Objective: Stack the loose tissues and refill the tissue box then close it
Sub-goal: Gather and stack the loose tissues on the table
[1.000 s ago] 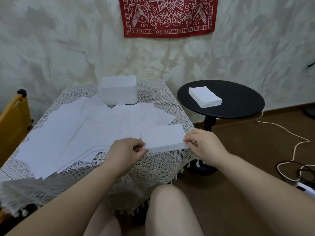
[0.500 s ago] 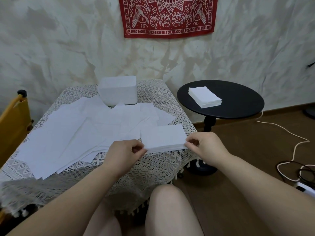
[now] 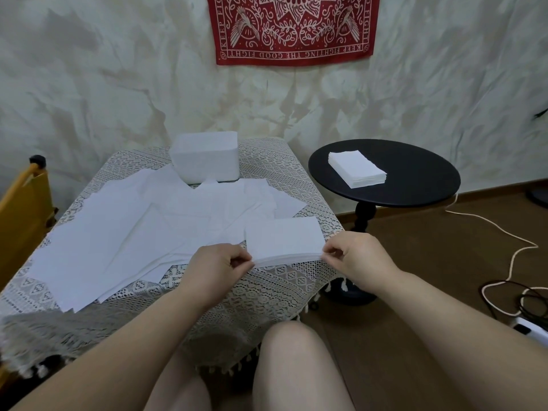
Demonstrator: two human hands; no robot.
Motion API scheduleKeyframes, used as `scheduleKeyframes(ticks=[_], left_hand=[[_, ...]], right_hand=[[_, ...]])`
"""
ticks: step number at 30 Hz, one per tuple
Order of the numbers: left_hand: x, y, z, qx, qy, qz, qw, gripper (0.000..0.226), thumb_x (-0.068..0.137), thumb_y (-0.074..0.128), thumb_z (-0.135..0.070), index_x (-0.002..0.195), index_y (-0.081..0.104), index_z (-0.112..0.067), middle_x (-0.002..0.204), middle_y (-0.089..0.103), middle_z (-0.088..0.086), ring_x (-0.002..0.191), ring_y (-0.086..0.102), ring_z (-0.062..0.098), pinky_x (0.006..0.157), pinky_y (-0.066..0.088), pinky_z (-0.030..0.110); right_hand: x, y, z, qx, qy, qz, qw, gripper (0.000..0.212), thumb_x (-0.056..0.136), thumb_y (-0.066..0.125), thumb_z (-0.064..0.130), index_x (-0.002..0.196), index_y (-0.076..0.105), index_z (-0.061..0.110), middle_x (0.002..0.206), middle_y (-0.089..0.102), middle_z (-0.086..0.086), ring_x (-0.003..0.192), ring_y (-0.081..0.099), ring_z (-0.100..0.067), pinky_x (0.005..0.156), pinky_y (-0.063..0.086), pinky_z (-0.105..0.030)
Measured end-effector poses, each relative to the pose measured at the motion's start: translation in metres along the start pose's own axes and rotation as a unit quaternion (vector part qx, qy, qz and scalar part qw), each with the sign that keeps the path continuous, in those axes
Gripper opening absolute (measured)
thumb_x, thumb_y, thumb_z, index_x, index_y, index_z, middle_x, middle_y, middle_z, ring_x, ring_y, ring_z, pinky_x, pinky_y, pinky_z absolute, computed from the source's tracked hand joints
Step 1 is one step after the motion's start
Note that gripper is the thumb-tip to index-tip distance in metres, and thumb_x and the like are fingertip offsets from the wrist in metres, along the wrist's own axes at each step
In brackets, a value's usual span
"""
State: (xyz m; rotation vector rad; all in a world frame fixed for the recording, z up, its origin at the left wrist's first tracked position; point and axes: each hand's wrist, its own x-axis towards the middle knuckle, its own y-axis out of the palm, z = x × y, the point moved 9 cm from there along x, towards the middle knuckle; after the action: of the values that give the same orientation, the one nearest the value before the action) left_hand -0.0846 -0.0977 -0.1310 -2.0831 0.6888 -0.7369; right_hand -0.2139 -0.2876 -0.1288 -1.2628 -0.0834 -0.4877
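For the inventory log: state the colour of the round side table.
Black, top and pedestal alike: round side table, seen best in the head view.

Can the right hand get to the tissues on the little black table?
Probably yes. The stack of tissues lies in the open on the black round table, on the right hand's own side, with nothing between them. But that hand is pinching the nearer tissue pile, so it must let go first.

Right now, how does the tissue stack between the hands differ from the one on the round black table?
The white tissue stack on the lace-covered table is pinched at both ends by the left hand and right hand; the white tissue stack on the round black side table lies untouched. Both look neatly squared.
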Motion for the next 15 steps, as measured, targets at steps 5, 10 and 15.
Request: scheduleKeyframes(ticks=[5, 10, 15], left_hand=[[0.001, 0.003, -0.008, 0.049, 0.038, 0.011, 0.998, 0.007, 0.086, 0.066, -0.028, 0.087, 0.072, -0.024, 0.084, 0.068, -0.011, 0.08, 0.058, 0.005, 0.071, 0.042, 0.02], [0.003, 0.003, -0.012, 0.092, 0.065, 0.012, 0.994, 0.009, 0.088, 0.063, -0.03, 0.087, 0.07, -0.025, 0.078, 0.06, -0.013, 0.073, 0.052, 0.003, 0.061, 0.035, 0.014], [0.005, 0.001, -0.011, 0.099, 0.058, 0.011, 0.993, 0.01, 0.086, 0.063, -0.035, 0.082, 0.067, -0.027, 0.074, 0.057, -0.015, 0.072, 0.052, 0.003, 0.06, 0.035, 0.014]], right_hand=[[0.001, -0.001, 0.002, -0.025, -0.002, 0.006, 1.0, 0.01, 0.085, 0.065, 0.027, 0.086, 0.071, 0.02, 0.085, 0.065, 0.005, 0.081, 0.059, -0.015, 0.073, 0.047, -0.029], [0.004, 0.001, 0.004, -0.053, 0.0, 0.027, 0.998, 0.013, 0.087, 0.062, 0.03, 0.087, 0.071, 0.021, 0.087, 0.063, 0.006, 0.084, 0.059, -0.015, 0.074, 0.047, -0.029], [0.007, -0.007, 0.007, -0.05, 0.007, 0.036, 0.998, 0.02, 0.086, 0.061, 0.039, 0.081, 0.07, 0.021, 0.082, 0.058, 0.007, 0.079, 0.057, -0.014, 0.071, 0.048, -0.032]])
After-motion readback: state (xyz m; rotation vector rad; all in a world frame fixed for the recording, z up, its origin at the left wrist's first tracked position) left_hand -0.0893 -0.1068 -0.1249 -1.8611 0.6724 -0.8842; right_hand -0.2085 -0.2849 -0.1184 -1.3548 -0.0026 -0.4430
